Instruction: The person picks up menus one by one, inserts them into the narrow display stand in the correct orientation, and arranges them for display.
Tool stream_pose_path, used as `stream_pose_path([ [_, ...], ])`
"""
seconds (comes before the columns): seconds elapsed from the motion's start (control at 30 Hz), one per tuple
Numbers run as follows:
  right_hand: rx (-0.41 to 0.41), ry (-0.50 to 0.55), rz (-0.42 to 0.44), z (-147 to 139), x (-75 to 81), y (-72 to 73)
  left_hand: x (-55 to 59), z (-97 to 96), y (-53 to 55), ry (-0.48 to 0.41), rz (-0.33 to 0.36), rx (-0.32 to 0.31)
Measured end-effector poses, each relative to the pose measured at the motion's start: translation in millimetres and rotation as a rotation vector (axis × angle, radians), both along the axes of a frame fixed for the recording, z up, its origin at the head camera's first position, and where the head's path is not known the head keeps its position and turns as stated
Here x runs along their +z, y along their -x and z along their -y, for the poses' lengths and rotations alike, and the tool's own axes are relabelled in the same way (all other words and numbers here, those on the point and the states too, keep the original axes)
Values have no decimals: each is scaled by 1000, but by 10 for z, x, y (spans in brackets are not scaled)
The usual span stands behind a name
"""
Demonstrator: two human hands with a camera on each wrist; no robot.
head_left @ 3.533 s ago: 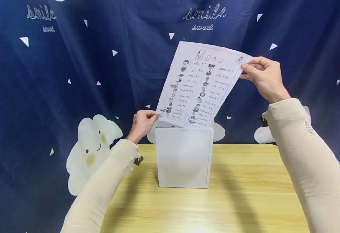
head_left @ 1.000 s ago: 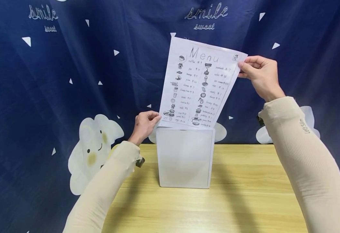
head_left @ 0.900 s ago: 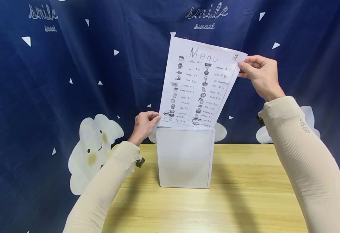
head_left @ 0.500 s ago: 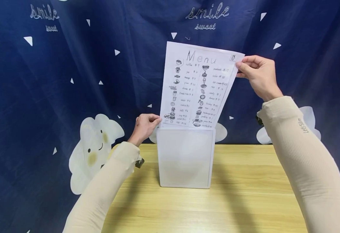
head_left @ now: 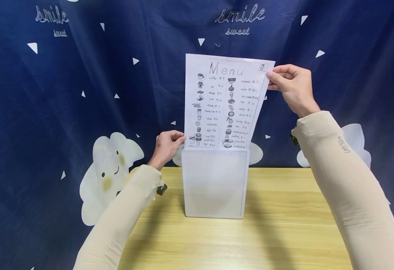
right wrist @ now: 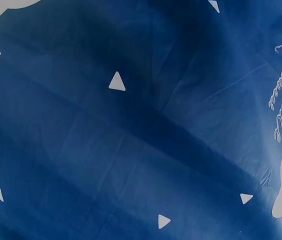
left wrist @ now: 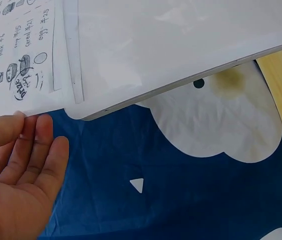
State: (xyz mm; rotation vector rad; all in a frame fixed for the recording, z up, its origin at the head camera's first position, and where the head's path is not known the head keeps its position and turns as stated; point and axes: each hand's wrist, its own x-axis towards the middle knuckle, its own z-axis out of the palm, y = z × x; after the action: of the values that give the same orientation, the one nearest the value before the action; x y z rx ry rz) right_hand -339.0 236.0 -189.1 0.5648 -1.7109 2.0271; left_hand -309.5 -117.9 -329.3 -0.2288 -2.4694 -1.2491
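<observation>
A white paper menu point(head_left: 222, 103), covered in handwritten prices and small food drawings, stands above a white upright display board point(head_left: 215, 183) on the table. My left hand point(head_left: 168, 146) pinches the menu's lower left edge between thumb and fingertips. At the upper right corner, my right hand point(head_left: 294, 88) grips the paper between thumb and fingers. The left wrist view has the menu's bottom margin meeting the board's top edge point(left wrist: 76, 60); a narrow strip of its bottom appears to lie within that edge. The right wrist view contains neither the right hand nor the paper.
The board stands on a light wooden table point(head_left: 284, 210). Behind it hangs a dark blue curtain point(head_left: 149, 93) with white triangles, cloud figures and lettering. A dark device point(head_left: 161, 188) sits at the left wrist.
My right hand has moved left and slightly down, bringing the menu from a rightward slant to nearly upright. My left hand keeps its pinch near the same spot. The board has stayed put.
</observation>
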Motion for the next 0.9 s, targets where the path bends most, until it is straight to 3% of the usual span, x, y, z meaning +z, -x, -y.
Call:
stream_pose_path([
  [0.9, -34, -29, 44, 119, 26, 10, 5, 0, -16, -41, 2, 20],
])
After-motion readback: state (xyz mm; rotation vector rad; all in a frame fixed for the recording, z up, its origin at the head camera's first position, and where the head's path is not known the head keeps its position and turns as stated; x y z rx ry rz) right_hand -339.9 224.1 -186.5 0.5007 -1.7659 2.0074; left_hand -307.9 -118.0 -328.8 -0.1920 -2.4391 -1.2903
